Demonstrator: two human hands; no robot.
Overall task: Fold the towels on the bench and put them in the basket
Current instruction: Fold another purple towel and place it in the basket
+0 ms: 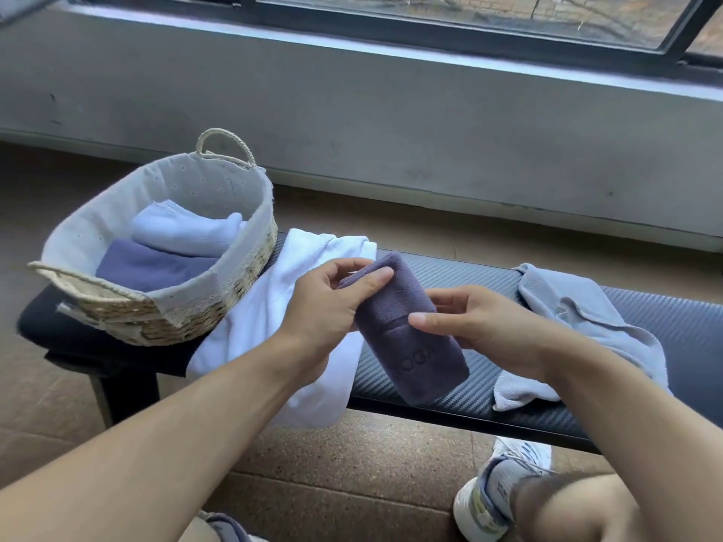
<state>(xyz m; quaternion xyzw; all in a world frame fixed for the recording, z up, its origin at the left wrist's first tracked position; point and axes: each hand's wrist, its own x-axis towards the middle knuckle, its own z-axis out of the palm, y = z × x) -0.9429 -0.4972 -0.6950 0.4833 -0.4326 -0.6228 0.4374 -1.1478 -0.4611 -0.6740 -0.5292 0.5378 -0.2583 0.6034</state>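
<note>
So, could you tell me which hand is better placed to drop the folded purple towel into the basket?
Left. The left hand grips the purple towel on the side nearest the basket; the right hand is farther away.

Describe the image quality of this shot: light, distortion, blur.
Head view: soft daylight from the window, no harsh glare; wide-angle bending curves the sill and the bench; overall slightly soft, so the embossed lettering on the purple towel reads only partly; the left hand and right hand on it are reasonably sharp; frame corners smear most.
</note>
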